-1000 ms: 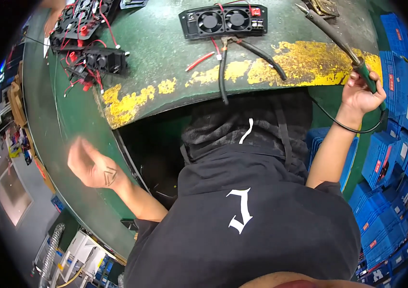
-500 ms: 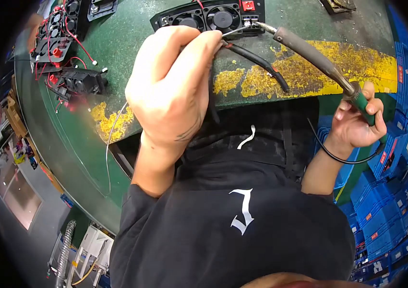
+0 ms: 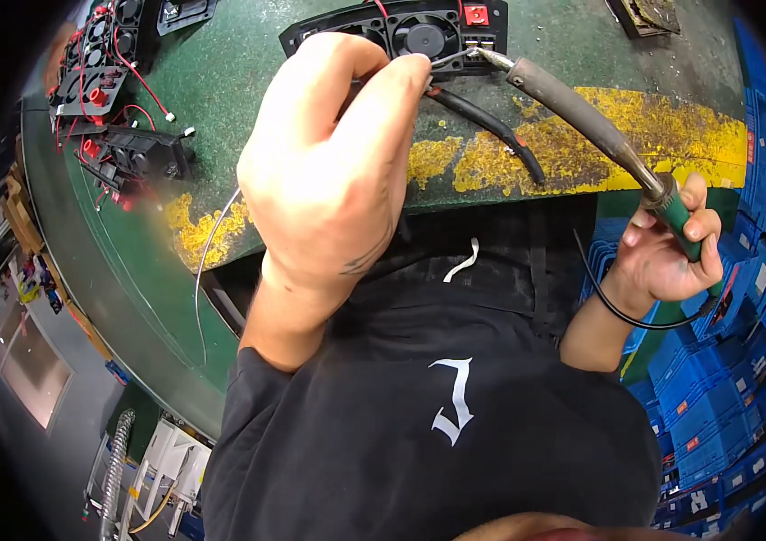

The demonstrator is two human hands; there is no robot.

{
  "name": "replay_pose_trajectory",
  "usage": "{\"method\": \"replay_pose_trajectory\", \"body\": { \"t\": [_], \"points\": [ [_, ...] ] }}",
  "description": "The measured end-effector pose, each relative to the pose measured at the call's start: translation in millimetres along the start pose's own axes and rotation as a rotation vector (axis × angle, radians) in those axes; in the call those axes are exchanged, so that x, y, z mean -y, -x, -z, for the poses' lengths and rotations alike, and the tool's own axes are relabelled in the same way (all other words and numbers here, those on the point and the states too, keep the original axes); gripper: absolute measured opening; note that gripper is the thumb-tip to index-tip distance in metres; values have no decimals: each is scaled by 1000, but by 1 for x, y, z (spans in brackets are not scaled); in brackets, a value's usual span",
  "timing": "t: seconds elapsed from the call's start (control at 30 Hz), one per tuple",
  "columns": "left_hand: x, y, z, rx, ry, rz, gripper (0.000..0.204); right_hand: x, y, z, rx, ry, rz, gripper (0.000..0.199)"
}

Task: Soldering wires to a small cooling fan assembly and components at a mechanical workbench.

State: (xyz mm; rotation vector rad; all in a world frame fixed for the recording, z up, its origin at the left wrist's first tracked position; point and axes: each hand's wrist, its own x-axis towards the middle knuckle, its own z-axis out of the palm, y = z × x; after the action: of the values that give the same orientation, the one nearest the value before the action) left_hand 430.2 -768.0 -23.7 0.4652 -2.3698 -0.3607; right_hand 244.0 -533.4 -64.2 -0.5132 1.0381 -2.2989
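Soldering iron point(image 3: 581, 117): brown barrel, green handle, R hand point(image 3: 667, 252) gripping; L hand point(image 3: 338, 171) pinching solder wire point(image 3: 451, 59).

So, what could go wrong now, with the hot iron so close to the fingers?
The left hand feeds solder wire right beside the soldering iron tip, so its fingertips may get burned. The black cable lies under the iron's barrel and could perhaps be scorched if the right hand lowers it.
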Motion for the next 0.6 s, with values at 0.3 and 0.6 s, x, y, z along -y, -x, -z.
{"method": "replay_pose_trajectory", "body": {
  "t": [0.3, 0.6],
  "points": [
    [-9, -3, 5, 37, -36, 69, 18, 5, 1, -8, -18, 107, -15, 33],
    [-40, -30, 21, 172, -147, 88, 17, 3, 2, -10, -25, 89, 37, 35]
  ]
}}
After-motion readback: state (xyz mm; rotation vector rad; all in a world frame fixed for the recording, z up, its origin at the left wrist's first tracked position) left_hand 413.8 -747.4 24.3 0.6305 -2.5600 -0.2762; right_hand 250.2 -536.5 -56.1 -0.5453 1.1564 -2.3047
